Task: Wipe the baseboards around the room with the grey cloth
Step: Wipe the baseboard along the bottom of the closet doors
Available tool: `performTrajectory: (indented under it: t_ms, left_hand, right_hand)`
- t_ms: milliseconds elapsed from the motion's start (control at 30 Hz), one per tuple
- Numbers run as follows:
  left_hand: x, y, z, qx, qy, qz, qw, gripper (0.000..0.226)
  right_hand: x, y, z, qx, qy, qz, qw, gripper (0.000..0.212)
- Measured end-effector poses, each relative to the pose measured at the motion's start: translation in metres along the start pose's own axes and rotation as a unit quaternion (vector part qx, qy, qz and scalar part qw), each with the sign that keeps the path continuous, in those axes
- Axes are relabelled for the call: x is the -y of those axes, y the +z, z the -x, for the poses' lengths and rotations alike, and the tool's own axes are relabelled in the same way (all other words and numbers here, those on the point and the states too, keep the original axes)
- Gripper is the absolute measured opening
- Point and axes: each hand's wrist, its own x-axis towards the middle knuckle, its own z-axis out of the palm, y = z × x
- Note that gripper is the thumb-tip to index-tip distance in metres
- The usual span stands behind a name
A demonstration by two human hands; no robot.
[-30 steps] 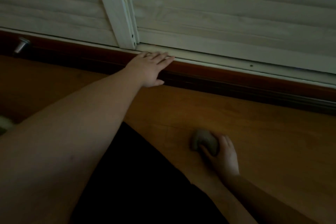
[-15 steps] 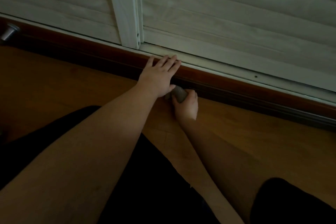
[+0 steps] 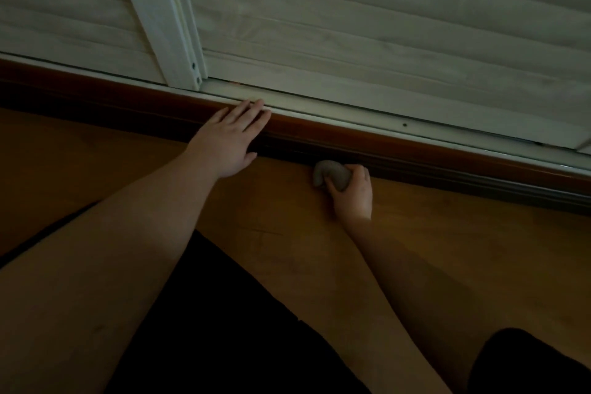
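A dark reddish-brown baseboard [image 3: 415, 150] runs across the view from left to lower right, under a white window frame. My right hand [image 3: 353, 193] grips the bunched grey cloth [image 3: 331, 176] and holds it against the foot of the baseboard where it meets the floor. My left hand [image 3: 228, 137] lies flat with straight fingers on the top of the baseboard, its fingertips touching the white sill rail [image 3: 319, 112]. It holds nothing.
White slatted shutters [image 3: 383, 25] and a white upright frame post [image 3: 160, 16] rise behind the baseboard. The wooden floor [image 3: 463, 249] spreads in front. My dark-clothed legs [image 3: 224, 329] fill the lower middle and right corner.
My right hand carried the cloth from the open floor up to the baseboard near my left hand, then slid it to the right along the baseboard. My left hand stayed on the sill.
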Motion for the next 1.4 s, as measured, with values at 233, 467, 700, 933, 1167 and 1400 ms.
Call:
performTrajectory:
  t_ms: [233, 467, 700, 933, 1167, 1400]
  left_hand:
    - [-0.007, -0.007, 0.004, 0.004, -0.037, 0.006, 0.999, 0.078]
    - [-0.021, -0.011, 0.005, 0.018, -0.08, 0.032, 0.996, 0.08]
    - [-0.038, -0.006, 0.006, 0.009, -0.12, 0.071, 0.99, 0.086]
    - [-0.034, 0.0, 0.011, -0.006, -0.106, 0.089, 0.99, 0.085]
    - [-0.032, 0.0, 0.013, -0.018, -0.099, 0.104, 0.99, 0.082]
    - [-0.031, 0.002, 0.016, -0.014, -0.099, 0.114, 0.988, 0.084]
  right_hand:
    - [-0.041, -0.059, -0.01, 0.011, -0.004, 0.07, 0.997, 0.05]
    - [-0.061, -0.088, -0.006, -0.022, 0.064, 0.054, 0.996, 0.05]
    - [-0.032, -0.06, 0.014, -0.025, 0.058, 0.006, 0.998, 0.053]
    - [0.04, 0.01, 0.024, 0.01, -0.028, -0.058, 0.998, 0.04]
    - [0.097, 0.06, 0.022, 0.01, -0.025, -0.111, 0.993, 0.034]
    - [0.077, 0.042, 0.011, 0.001, -0.033, -0.089, 0.995, 0.038]
